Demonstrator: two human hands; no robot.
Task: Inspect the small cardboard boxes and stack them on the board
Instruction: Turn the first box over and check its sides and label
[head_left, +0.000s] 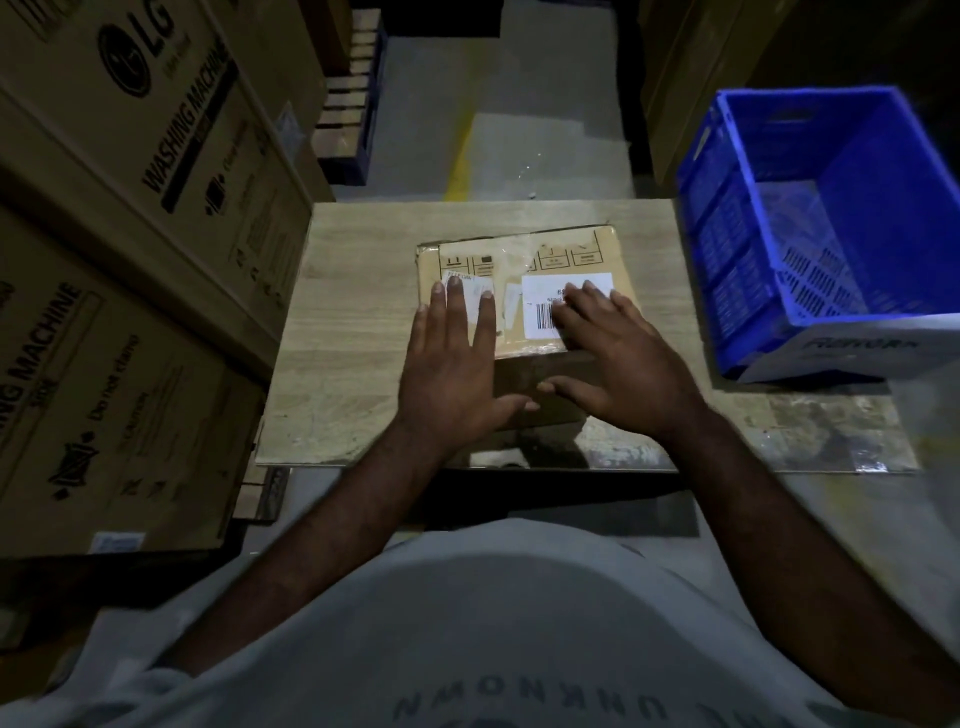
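Two hands (452, 364) (618, 358) lie flat, fingers straight, on one cardboard box (561, 249) atop one board (358, 322).

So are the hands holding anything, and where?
Nothing is gripped: the left hand and right hand lie flat on the top of the cardboard box, thumbs against its near side.

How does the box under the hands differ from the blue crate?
The box is brown cardboard, closed and labelled; the crate is blue plastic, open-topped, slotted. The box lies on the board under the left hand and right hand; the crate stands untouched to its right. Both are rectangular.
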